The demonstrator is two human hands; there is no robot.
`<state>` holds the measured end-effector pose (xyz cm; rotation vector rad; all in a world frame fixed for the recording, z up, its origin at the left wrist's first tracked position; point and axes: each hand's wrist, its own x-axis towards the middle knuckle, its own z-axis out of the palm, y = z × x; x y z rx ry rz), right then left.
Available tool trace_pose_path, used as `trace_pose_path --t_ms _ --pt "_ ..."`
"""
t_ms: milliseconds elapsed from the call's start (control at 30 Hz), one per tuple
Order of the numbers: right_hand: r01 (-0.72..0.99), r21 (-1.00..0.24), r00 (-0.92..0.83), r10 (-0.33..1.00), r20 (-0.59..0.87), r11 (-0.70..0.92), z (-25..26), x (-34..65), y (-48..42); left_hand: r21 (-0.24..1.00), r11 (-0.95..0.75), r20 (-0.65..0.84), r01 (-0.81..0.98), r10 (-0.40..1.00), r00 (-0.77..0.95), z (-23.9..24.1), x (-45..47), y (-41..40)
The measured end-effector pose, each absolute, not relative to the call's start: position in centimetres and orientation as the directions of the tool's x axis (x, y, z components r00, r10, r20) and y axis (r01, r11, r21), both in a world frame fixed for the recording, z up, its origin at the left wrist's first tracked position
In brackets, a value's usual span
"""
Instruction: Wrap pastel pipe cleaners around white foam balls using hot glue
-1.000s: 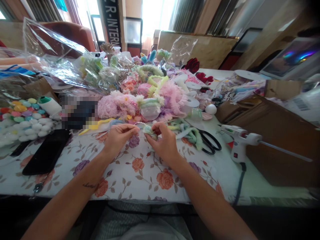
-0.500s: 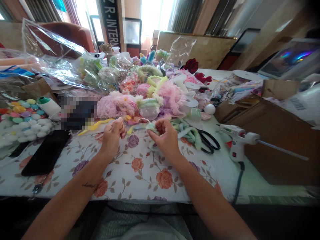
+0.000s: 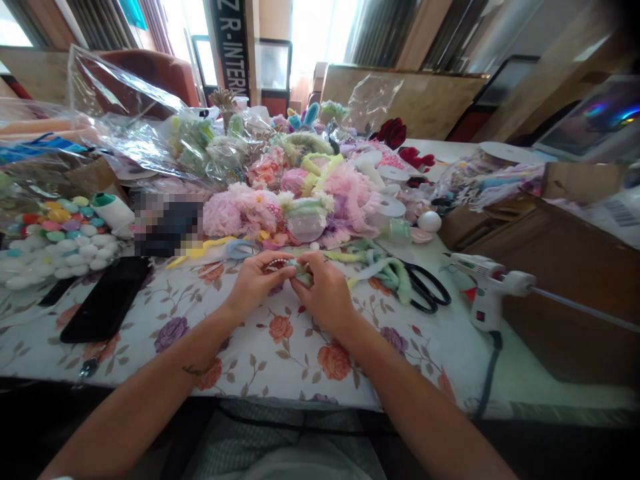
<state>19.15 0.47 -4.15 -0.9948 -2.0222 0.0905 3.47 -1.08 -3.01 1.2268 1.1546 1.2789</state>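
Observation:
My left hand [image 3: 254,283] and my right hand [image 3: 325,295] meet over the flowered tablecloth [image 3: 280,340], fingers pinched together. Between them is a small pale green fluffy piece [image 3: 301,270] with a short string of white pearl beads [image 3: 278,262]. The left fingers grip the bead end, the right fingers hold the fluffy piece. Just behind the hands lie green and yellow fuzzy strips [image 3: 380,267] and a pile of pink and pastel frilly ornaments [image 3: 300,207].
Black scissors [image 3: 425,288] and a white glue gun [image 3: 487,283] with its cord lie to the right, beside brown cardboard boxes [image 3: 550,267]. At left are a black phone [image 3: 106,299], a bag of coloured pompoms [image 3: 55,233] and clear plastic bags [image 3: 115,127].
My left hand had drawn away to the left half a second ago; it has now come back to the right hand and the fingers of both pinch the piece together. The view shifted slightly.

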Motion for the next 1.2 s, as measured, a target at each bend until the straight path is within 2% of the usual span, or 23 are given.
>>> trace_pose_path --t_ms 133,233,400,500,600,867,1067,1200 --pt "0.606 -0.361 -0.344 0.643 0.684 0.708 -4.3 18.9 0.4 0.988 -0.134 0.128 -0.071 0.988 -0.088 -3.3 3.5 -1.1" --pt "0.581 -0.37 -0.334 0.627 0.704 0.725 -4.2 18.7 0.3 0.983 -0.131 0.118 -0.125 0.987 -0.108 -3.5 3.5 -1.0" --pt "0.568 -0.407 -0.308 0.644 0.701 0.715 -3.9 18.7 0.0 0.937 -0.028 -0.034 -0.349 0.985 -0.17 -3.4 3.5 -0.8" --pt "0.588 -0.337 -0.341 0.604 0.72 0.735 -3.7 18.8 -0.2 0.856 0.014 -0.153 -0.517 0.962 -0.227 -3.2 3.1 -0.4" --pt "0.607 -0.238 -0.385 0.543 0.747 0.758 -3.6 18.9 -0.2 0.804 0.034 -0.216 -0.594 0.947 -0.239 -3.1 2.5 0.0" --pt "0.617 -0.047 -0.488 0.428 0.761 0.786 -3.7 18.7 -0.4 0.796 0.017 -0.204 -0.606 0.949 -0.24 -3.0 2.2 0.1" --pt "0.551 0.03 -0.604 0.374 0.704 0.834 -3.9 18.3 -0.7 0.898 -0.047 -0.108 -0.437 0.94 -0.323 -2.6 2.7 -0.5" --pt "0.48 0.034 -0.655 0.332 0.679 0.877 -3.9 18.2 -0.9 0.925 -0.073 -0.068 -0.372 0.934 -0.351 -2.7 2.9 -0.5"
